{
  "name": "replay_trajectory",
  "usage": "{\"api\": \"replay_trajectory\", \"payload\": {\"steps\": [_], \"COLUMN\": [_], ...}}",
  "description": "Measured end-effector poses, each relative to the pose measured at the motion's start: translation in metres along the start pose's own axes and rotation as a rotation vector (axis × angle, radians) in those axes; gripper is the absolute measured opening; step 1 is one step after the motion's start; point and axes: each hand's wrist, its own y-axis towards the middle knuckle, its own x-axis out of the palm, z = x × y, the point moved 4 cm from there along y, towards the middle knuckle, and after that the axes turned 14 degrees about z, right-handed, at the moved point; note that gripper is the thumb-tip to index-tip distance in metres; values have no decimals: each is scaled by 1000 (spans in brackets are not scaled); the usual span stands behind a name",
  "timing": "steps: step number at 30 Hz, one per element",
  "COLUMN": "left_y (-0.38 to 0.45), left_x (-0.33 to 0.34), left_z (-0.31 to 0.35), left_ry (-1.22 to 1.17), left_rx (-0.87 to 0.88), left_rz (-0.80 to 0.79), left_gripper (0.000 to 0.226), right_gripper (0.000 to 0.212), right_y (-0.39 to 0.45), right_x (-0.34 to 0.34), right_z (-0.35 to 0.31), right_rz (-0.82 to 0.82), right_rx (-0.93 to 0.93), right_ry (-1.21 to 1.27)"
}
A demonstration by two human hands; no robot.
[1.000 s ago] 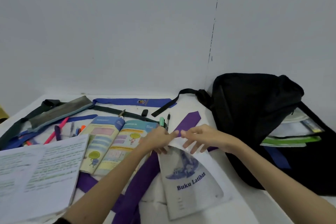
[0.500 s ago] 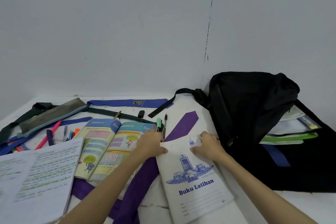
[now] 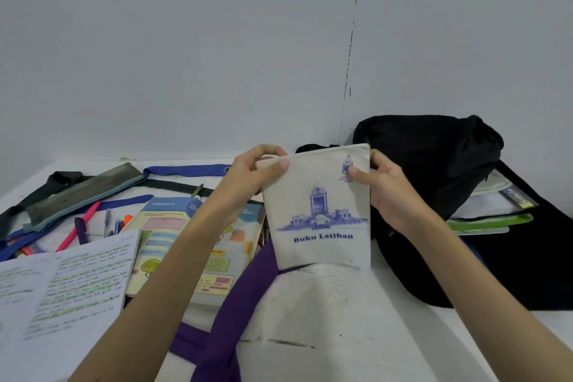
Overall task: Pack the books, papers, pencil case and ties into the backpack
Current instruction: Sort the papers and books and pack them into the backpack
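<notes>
Bench (image 3: 325,313): white, scuffed with dark marks.
Backpack (image 3: 434,170): black, slumped at the right against the wall, mouth open, books and a green folder showing inside.
Notebook (image 3: 62,295): open, handwritten pages with green highlighting, lower left.
Textbook (image 3: 198,245): open, coloured panels, beside the notebook.
Purple tie (image 3: 235,304): lying across the bench below the textbook.
Exercise book (image 3: 322,211): off-white cover, blue building emblem, title "Buku Latihan", small crest at the top right; held upright above the bench, just left of the backpack.
Pencil case (image 3: 83,192): grey, long, far left.
Left hand (image 3: 251,174): fingers pinching the book's top left corner.
Right hand (image 3: 387,192): fingers curled behind the right edge, thumb on the cover.
</notes>
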Motion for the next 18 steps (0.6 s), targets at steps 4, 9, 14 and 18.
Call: {"api": "replay_trajectory", "payload": {"steps": [4,9,14,18], "left_y": [-15,-26,-37,-36], "left_x": [12,32,45,48], "left_z": [-9,-66,-91,-61], "left_ry": [-19,126,237,310], "left_rx": [-23,-190,-205,-95], "left_rz": [-66,-110,-32,8], "left_gripper": [18,37,41,13], "right_gripper": [23,21,18,23], "right_y": [-16,-23,-25,-28], "right_x": [-9,-32,-34,-31], "right_z": [-2,-2,-34,-56], "right_rz": [-49,50,16,22], "right_rx": [-11,-126,-411,-587], "right_ry": [-60,-231,-500,-897]}}
